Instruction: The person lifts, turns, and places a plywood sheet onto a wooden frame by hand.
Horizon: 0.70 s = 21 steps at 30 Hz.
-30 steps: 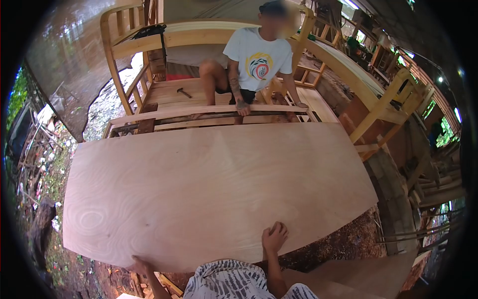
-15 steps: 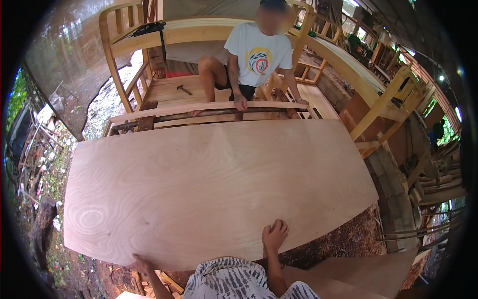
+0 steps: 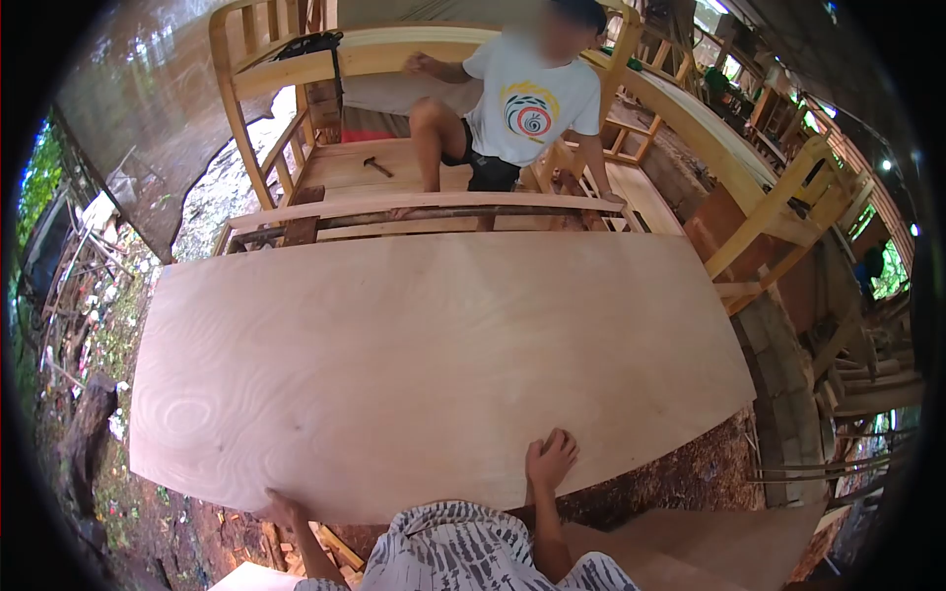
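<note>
A large plywood sheet (image 3: 434, 364) lies flat in front of me. At its near left edge is my left hand (image 3: 283, 508), closed round the edge, with the thumb on top and the other fingers mostly hidden below. My right hand (image 3: 553, 460) rests on top of the sheet near its front edge, right of centre. Its fingers are loosely bent, the thumb is apart, and no object shows in it. Beyond the far edge, a long wooden strip (image 3: 434, 201) lies across a slatted frame.
A person (image 3: 532, 108) in a white shirt sits beyond the strip, one hand near its right end. A hammer (image 3: 377, 167) lies on boards behind it. Yellowish wooden frames (image 3: 734, 236) stand at the back and right. Another sheet (image 3: 709, 542) is at the lower right.
The other person has lifted one hand from the strip and raised it to the left, and leans to the right. My hands have stayed in place on the sheet; the view has shifted slightly.
</note>
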Tool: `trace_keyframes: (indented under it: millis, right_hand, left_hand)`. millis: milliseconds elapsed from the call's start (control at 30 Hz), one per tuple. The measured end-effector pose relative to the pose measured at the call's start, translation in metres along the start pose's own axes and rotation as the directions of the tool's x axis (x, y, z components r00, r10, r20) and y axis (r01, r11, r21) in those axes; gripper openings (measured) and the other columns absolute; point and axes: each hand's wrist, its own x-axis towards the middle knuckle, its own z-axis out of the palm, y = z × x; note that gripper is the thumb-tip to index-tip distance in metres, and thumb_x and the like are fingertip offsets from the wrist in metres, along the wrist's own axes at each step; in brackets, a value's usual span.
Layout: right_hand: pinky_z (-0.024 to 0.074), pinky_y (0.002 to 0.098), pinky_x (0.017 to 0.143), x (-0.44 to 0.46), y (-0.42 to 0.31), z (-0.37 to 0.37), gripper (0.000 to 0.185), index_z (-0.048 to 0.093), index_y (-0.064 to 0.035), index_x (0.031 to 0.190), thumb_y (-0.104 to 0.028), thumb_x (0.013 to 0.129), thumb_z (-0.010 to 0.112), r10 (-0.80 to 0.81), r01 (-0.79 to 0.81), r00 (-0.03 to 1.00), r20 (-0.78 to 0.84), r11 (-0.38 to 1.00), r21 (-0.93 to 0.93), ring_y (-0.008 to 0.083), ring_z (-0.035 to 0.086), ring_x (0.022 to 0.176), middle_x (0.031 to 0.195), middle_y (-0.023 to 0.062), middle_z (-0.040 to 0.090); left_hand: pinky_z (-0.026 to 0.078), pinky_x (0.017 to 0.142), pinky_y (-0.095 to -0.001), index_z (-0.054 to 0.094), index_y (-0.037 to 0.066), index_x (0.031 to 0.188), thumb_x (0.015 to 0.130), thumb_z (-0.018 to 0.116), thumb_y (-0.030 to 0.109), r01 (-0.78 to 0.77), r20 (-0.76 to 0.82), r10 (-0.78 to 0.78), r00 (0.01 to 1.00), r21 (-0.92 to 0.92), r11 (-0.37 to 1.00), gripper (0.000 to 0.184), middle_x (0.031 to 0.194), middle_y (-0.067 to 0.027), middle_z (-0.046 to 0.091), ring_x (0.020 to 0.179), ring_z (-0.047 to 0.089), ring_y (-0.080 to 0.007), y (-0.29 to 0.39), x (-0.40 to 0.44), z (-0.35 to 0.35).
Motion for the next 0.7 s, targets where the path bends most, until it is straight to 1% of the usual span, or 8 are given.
trace_keyframes:
  millis: [100, 167, 267, 400, 467, 600, 667, 700]
  right_hand:
    - [0.0365, 0.0537, 0.105, 0.001, 0.001, 0.0, 0.046, 0.057, -0.004, 0.125, -0.024, 0.084, 0.064, 0.018, -0.018, 1.0, 0.012, 1.0, -0.004, 0.04, 0.045, 0.126, 0.133, 0.0181, 0.052]
    - [0.0362, 0.0537, 0.105, -0.001, 0.002, 0.001, 0.046, 0.057, -0.0041, 0.125, -0.024, 0.084, 0.064, 0.031, -0.031, 0.999, 0.023, 0.999, -0.007, 0.04, 0.045, 0.126, 0.133, 0.018, 0.051]
    - [0.0359, 0.0537, 0.106, -0.001, 0.002, 0.001, 0.047, 0.057, -0.0043, 0.126, -0.024, 0.084, 0.065, 0.025, -0.026, 0.999, 0.019, 1.0, 0.014, 0.0401, 0.045, 0.127, 0.135, 0.0178, 0.051]
    - [0.0361, 0.0539, 0.106, 0.0, 0.001, 0.0, 0.047, 0.057, -0.0044, 0.127, -0.024, 0.084, 0.065, 0.033, -0.033, 0.999, 0.029, 0.999, 0.005, 0.0401, 0.045, 0.127, 0.135, 0.0179, 0.051]
    - [0.0363, 0.0538, 0.105, -0.001, 0.001, 0.0, 0.047, 0.057, -0.0044, 0.126, -0.024, 0.084, 0.065, 0.034, -0.034, 0.999, 0.028, 0.999, 0.005, 0.0401, 0.045, 0.127, 0.134, 0.0179, 0.052]
    - [0.0375, 0.0538, 0.104, 0.0, 0.002, 0.001, 0.046, 0.058, -0.0043, 0.126, -0.024, 0.084, 0.064, 0.012, -0.012, 1.0, 0.007, 1.0, 0.002, 0.04, 0.046, 0.125, 0.133, 0.0179, 0.052]
    - [0.0377, 0.0538, 0.104, -0.001, 0.003, 0.002, 0.046, 0.058, -0.0043, 0.125, -0.023, 0.084, 0.064, 0.003, -0.003, 1.0, 0.004, 1.0, 0.005, 0.04, 0.046, 0.125, 0.133, 0.018, 0.052]
    - [0.0378, 0.0538, 0.103, -0.002, 0.003, 0.002, 0.046, 0.058, -0.0045, 0.125, -0.023, 0.084, 0.064, -0.002, 0.002, 1.0, 0.002, 1.0, 0.004, 0.04, 0.046, 0.124, 0.133, 0.0179, 0.052]
  left_hand:
    - [0.046, 0.105, -0.0557, 0.014, -0.012, 0.154, 0.094, 0.062, 0.051, -0.027, 0.015, 0.028, 0.999, -0.073, 0.997, 0.1, 0.145, -0.0391, 0.043, 0.124, 0.054, -0.053, 0.013, -0.015, -0.01]
    - [0.049, 0.101, -0.0539, 0.01, -0.013, 0.156, 0.092, 0.065, 0.05, 0.025, 0.012, -0.025, 1.0, 0.005, 1.0, 0.105, 0.137, -0.0407, 0.051, 0.117, 0.059, -0.0509, 0.02, -0.018, -0.015]
    - [0.049, 0.102, -0.0532, 0.01, -0.013, 0.156, 0.093, 0.064, 0.051, -0.021, -0.052, 0.022, 0.998, 0.019, 1.0, 0.105, 0.139, -0.0408, 0.049, 0.119, 0.058, -0.0504, 0.014, -0.015, -0.008]
    - [0.049, 0.102, -0.0524, 0.01, -0.014, 0.156, 0.093, 0.064, 0.051, 0.019, 0.029, -0.019, 0.999, 0.016, 1.0, 0.105, 0.14, -0.0412, 0.048, 0.12, 0.058, -0.0497, 0.018, -0.019, -0.013]
    - [0.049, 0.098, -0.0588, 0.013, -0.012, 0.152, 0.092, 0.061, 0.056, -0.029, -0.006, 0.029, 1.0, -0.002, 1.0, 0.103, 0.134, -0.0426, 0.049, 0.115, 0.059, -0.0555, 0.003, -0.008, -0.003]
    - [0.051, 0.097, -0.0584, 0.013, -0.014, 0.152, 0.093, 0.06, 0.057, -0.04, -0.024, 0.041, 0.999, 0.035, 0.999, 0.103, 0.133, -0.0419, 0.05, 0.115, 0.058, -0.0547, -0.014, 0.007, 0.01]
    - [0.051, 0.099, -0.057, 0.013, -0.015, 0.152, 0.092, 0.062, 0.055, -0.02, 0.03, 0.022, 0.999, -0.043, 0.999, 0.104, 0.135, -0.0422, 0.048, 0.118, 0.058, -0.0539, -0.005, -0.002, 0.002]
    - [0.051, 0.099, -0.057, 0.013, -0.015, 0.152, 0.092, 0.062, 0.055, -0.023, 0.023, 0.024, 0.999, -0.041, 0.999, 0.104, 0.135, -0.0422, 0.048, 0.118, 0.058, -0.0539, -0.007, 0.003, 0.0]
